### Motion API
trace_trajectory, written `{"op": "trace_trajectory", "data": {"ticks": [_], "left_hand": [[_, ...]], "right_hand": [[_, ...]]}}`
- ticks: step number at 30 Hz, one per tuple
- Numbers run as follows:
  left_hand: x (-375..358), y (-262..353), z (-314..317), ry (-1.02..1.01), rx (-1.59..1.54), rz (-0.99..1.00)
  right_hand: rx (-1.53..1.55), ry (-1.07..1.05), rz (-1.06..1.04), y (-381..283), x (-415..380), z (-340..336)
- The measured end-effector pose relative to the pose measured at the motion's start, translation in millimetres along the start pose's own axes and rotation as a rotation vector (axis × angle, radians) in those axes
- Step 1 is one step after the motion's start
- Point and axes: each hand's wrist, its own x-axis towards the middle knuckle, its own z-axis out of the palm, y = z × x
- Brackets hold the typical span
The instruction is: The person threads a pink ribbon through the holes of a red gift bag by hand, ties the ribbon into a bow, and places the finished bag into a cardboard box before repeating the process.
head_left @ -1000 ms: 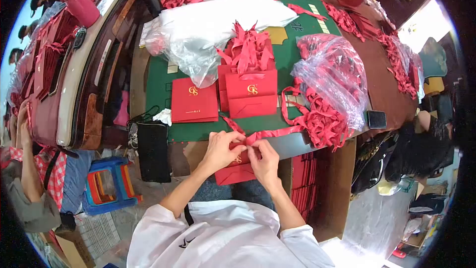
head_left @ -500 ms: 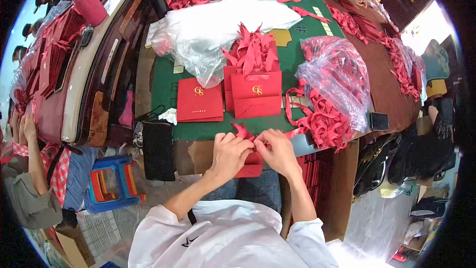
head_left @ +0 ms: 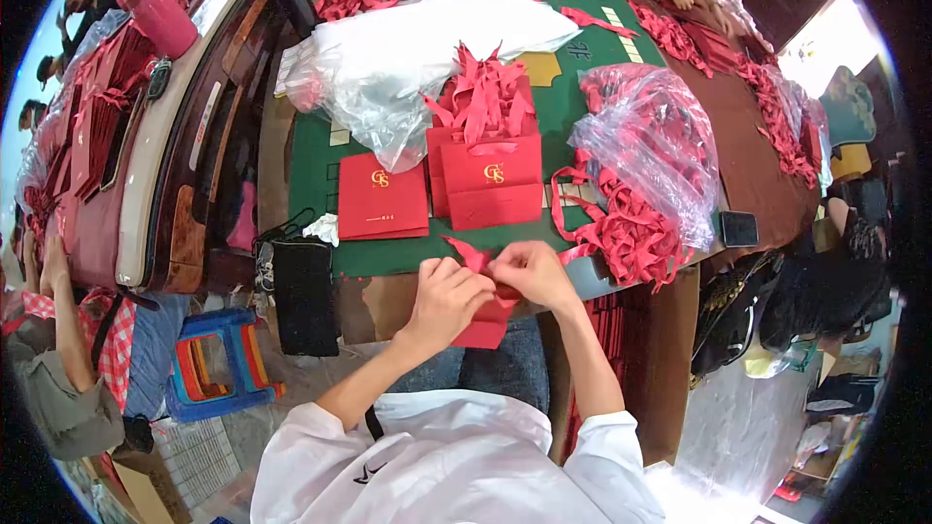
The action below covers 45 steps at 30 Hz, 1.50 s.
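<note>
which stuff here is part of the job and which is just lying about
Seems part of the job:
- red paper bag at the left hand and right hand
- red ribbon by their fingers
- ribbon heap
- upright gold-lettered bag

Probably just lying about:
- black phone
- black pouch
- crumpled white tissue
- dark bottle

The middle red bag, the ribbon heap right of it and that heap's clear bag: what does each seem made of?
Red bag: probably stiff card, fairly matt; crisp folds.
Ribbon heap: perhaps fabric, slight sheen; it curls in soft loops.
Clear bag: likely thin plastic film, glossy; see-through, crinkled, with highlights.
</note>
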Motion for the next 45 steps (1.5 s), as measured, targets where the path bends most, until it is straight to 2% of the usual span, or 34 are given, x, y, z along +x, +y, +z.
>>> {"op": "trace_trajectory", "data": {"ticks": [1,3,5,7,9,11,12,13,15,17,19,21,23,25,26,27,29,30,31,33,35,38,39,42,43,45], "left_hand": [[1,1,-2,-0.039,-0.077,-0.032],[-1,2,1,-0.044,-0.028,0.004],[0,1,0,-0.013,-0.075,-0.115],[3,-3,-4,-0.009,-0.104,-0.14],[3,-8,-7,-0.034,-0.118,-0.206],[7,-14,-10,-0.04,-0.114,-0.234],[9,-17,-9,-0.029,-0.112,-0.255],[10,-20,-7,-0.019,-0.111,-0.277],[13,-28,1,-0.016,-0.101,-0.283],[17,-30,9,0.054,-0.076,-0.231],[20,-27,12,0.04,-0.06,-0.199],[20,-18,16,0.13,-0.101,-0.166],[6,-5,18,0.137,-0.067,-0.156],[-9,14,23,0.087,-0.75,-0.648],[-11,22,27,0.129,-0.934,-0.632],[-11,29,28,0.13,-0.933,-0.634],[-15,41,27,0.08,-1.203,-0.743],[-34,29,43,-0.038,-1.101,-0.671],[-36,29,37,-0.035,-1.101,-0.672],[-41,28,25,-0.228,-1.307,-0.724],[-47,23,17,-0.224,-1.271,-0.754],[-44,12,-11,-0.493,-1.281,-0.984],[-45,10,-12,-0.49,-1.279,-0.986],[-50,-1,-6,-0.426,-1.493,-1.21],[-51,-4,-5,-0.423,-1.493,-1.211],[-51,-10,-3,-0.286,-1.764,-1.292]], "right_hand": [[0.0,-0.002,-0.001,3,4,1],[0.037,0.235,-0.12,6,12,2],[-0.014,0.255,-0.096,8,12,0],[-0.096,0.294,-0.207,9,10,-4],[-0.103,0.245,-0.248,10,-1,-17],[-0.39,-0.06,-0.3,5,-16,-30],[-0.375,-0.1,-0.424,5,-24,-31],[-0.376,-0.101,-0.422,4,-31,-30],[-0.509,-0.132,-0.274,-4,-45,-30],[-0.474,-0.053,-0.313,-14,-49,-25],[-0.208,-0.136,-0.039,-34,-48,-24],[-0.096,-0.065,-0.087,-25,-40,-13],[0.018,0.006,-0.135,-19,-32,-4],[0.087,0.063,-0.119,-20,-24,3],[0.15,0.069,-0.11,-24,-23,7],[0.15,0.068,-0.109,-24,-21,7],[0.144,0.107,-0.055,-23,-17,9],[0.139,0.151,-0.091,-13,-12,11],[0.138,0.149,-0.091,-8,-8,11],[-0.052,0.271,-0.157,-2,-2,9],[-0.035,0.302,-0.144,-1,1,5],[-0.166,0.345,-0.09,7,4,1],[-0.166,0.342,-0.092,8,3,0],[-0.281,0.382,-0.093,3,-3,2],[-0.308,0.453,-0.105,-2,-9,4],[-0.336,0.524,-0.12,-18,-22,5]]}}
